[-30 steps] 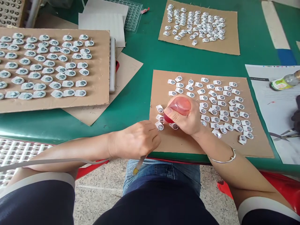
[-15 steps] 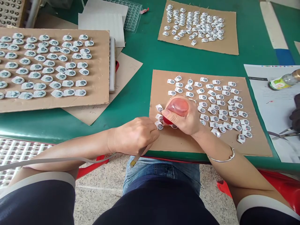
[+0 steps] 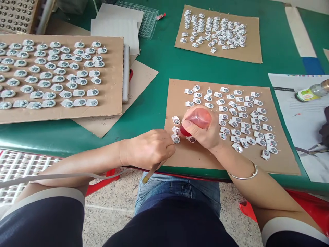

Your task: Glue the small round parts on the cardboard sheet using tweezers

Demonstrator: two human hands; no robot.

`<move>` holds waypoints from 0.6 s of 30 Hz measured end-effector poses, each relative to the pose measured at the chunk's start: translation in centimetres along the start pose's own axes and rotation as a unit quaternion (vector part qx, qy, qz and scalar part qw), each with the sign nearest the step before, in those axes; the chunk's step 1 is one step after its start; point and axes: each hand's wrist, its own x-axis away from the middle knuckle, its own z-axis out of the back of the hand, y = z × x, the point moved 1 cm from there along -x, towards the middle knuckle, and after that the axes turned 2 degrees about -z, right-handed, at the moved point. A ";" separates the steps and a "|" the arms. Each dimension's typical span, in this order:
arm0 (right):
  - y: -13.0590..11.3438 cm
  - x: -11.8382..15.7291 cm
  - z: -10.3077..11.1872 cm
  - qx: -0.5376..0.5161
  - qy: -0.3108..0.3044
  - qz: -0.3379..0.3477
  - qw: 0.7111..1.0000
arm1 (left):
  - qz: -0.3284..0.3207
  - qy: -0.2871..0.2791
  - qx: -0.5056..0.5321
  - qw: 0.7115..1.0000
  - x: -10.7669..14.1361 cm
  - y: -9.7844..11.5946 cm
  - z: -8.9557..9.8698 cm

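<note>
Cupping red bulb (image 3: 199, 116), right hand (image 3: 209, 133) wrapped round it, over cardboard (image 3: 195, 160) near left edge | left hand (image 3: 151, 149) curled on brown strip (image 3: 153, 169), by near edge of table (image 3: 151, 99) | bulb likely light, soft, slippery: hold its belly

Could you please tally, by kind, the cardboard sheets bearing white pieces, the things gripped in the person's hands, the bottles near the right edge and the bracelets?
Cardboard sheets bearing white pieces: 3
Red bulb, in the right hand: 1
Stick, in the left hand: 1
Bottle: 1
Bracelet: 1
Total: 7
</note>
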 end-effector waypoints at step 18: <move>-0.4 -0.1 -0.3 0.022 -0.013 -0.015 1.000 | -0.014 -0.013 -0.003 1.000 -0.2 0.0 0.3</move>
